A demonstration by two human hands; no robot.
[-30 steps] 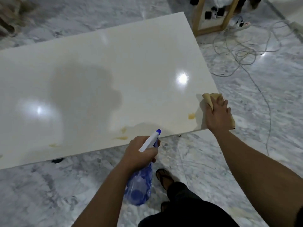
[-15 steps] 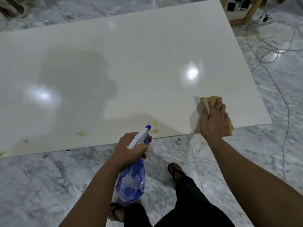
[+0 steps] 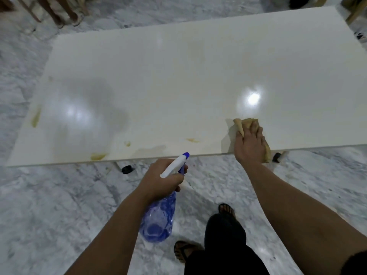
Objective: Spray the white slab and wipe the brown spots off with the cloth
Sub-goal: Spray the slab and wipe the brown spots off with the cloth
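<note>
The right hand [image 3: 250,144] lies palm down on a tan cloth [image 3: 246,124], fingers spread flat over it and pressing it to the white slab [image 3: 178,76] at the slab's near edge; the cloth pokes out beyond the fingertips and a fold of it hangs over the edge under the wrist side of the hand. The left hand [image 3: 158,181] is closed around the neck of a blue spray bottle [image 3: 158,221], held off the slab on the near side, with the white trigger head and blue nozzle [image 3: 185,155] aimed toward the slab edge and the bottle body hanging below the fist. Brown spots lie to the left of the right hand along the near edge: a thin streak [image 3: 192,140] closest to it, a small dot [image 3: 127,143] farther left, a larger smear [image 3: 98,155] beyond the left hand's side, and a long stain [image 3: 36,118] at the slab's far left edge. The slab is glossy, showing two bright light reflections and a dark shadow. It sits low over a grey-veined marble floor [image 3: 59,205]. Small black feet [image 3: 126,169] show under the near edge. Below the hands are the person's dark trousers [image 3: 224,245] and sandalled feet [image 3: 182,251]. Wooden legs [image 3: 57,10] stand beyond the far left corner.
</note>
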